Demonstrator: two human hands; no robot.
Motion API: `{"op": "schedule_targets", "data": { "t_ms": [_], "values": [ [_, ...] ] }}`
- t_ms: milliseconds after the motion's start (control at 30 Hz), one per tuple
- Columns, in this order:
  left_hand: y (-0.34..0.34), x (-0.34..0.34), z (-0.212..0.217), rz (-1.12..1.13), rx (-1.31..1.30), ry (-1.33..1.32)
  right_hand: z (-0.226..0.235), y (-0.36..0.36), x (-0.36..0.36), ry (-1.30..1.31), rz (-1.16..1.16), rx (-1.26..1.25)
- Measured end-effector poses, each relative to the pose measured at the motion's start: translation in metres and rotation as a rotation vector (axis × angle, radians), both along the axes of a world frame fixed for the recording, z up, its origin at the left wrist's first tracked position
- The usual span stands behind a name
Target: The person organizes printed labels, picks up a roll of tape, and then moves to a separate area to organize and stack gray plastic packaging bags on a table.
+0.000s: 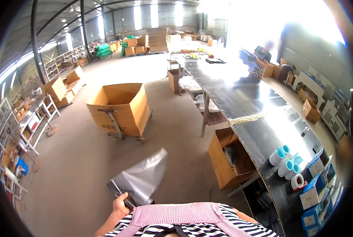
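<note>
My left hand (121, 205) is closed on the lower edge of a grey plastic bag or sheet (141, 179), thumb on top. The thin film is shiny and spreads out to the upper right over the floor, its far tip slightly blurred. Which of the two it is, I cannot tell. Only part of my right arm (245, 216) shows beside the striped sleeve; the right hand is out of sight. An open cardboard carton (220, 164) with grey plastic inside stands by the long dark table (249, 130) on my right.
A large open carton (123, 114) sits on a wheeled trolley ahead. White-and-turquoise rolls (277, 156), a tape roll (297, 181) and blue-and-white boxes (310, 197) lie on the near table end. Across the table a person (259, 59) holds a dark bundle. Metal racks (30, 122) line the left.
</note>
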State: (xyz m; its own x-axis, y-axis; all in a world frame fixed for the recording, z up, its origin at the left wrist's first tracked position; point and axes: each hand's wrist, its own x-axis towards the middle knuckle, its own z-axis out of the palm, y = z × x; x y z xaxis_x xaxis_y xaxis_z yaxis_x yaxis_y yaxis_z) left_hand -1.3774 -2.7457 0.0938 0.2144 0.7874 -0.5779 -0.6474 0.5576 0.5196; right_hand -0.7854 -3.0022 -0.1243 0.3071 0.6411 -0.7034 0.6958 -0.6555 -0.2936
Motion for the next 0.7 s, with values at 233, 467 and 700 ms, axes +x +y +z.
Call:
{"op": "schedule_targets", "data": {
  "t_ms": [233, 467, 700],
  "values": [
    [0.249, 0.057, 0.006, -0.023, 0.164, 0.159, 0.04, 0.1, 0.046, 0.069, -0.381, -0.401],
    [0.46, 0.151, 0.003, 0.055, 0.207, 0.067, 0.036, 0.401, 0.133, -0.009, -0.303, -0.224],
    [0.635, 0.208, 0.034, 0.007, 0.181, 0.091, 0.297, 0.866, 0.039, 0.796, -0.072, 1.064]
  ]
}}
